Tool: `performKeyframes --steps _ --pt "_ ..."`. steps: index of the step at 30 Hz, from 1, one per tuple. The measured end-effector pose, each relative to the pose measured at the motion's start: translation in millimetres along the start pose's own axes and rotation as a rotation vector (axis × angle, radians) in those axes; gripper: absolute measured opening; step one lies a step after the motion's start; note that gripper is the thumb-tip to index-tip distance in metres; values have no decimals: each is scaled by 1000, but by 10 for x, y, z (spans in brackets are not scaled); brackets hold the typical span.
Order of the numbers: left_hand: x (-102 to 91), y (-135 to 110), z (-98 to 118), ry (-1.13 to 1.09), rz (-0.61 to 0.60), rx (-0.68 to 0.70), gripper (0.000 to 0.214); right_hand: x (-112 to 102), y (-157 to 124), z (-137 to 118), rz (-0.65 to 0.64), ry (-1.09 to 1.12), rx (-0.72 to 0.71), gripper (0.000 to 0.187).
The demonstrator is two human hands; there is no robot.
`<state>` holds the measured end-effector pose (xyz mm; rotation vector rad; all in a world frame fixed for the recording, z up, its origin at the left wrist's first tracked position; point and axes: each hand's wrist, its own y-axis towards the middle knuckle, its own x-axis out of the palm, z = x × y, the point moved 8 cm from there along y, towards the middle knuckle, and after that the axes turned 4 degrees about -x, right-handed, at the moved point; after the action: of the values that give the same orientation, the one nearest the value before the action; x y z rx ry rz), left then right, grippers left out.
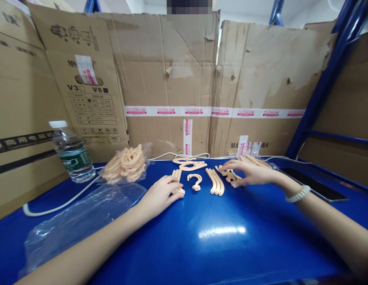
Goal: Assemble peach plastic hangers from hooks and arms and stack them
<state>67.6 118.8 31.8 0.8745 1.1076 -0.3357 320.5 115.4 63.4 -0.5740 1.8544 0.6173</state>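
My left hand rests at a small row of curved wooden strips. Its thumb and fingers close round the strips' near ends and partly hide them. My right hand reaches over small notched wooden pieces, fingers and thumb apart, touching them at the edges. Between the hands lie pale wooden hooks, stacked together, and another row of curved wooden strips side by side. Behind them are flat, looped wooden pieces. Beneath my right hand, part of the notched pieces is hidden.
A bag of wooden hooks and a water bottle stand at left, near a clear plastic bag. More wooden pieces and a dark tablet-like device lie at right. Cardboard walls the blue table.
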Motion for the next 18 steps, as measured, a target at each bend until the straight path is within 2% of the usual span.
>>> performKeyframes --steps 4,8,18 --pt "15 2 -31 -14 22 14 23 61 -149 173 -33 -34 62 60" --pt "10 1 -51 -25 39 16 26 132 -181 271 -66 -58 124 61" --pt "-63 -7 28 -24 54 32 25 141 -161 290 -44 -48 114 50"
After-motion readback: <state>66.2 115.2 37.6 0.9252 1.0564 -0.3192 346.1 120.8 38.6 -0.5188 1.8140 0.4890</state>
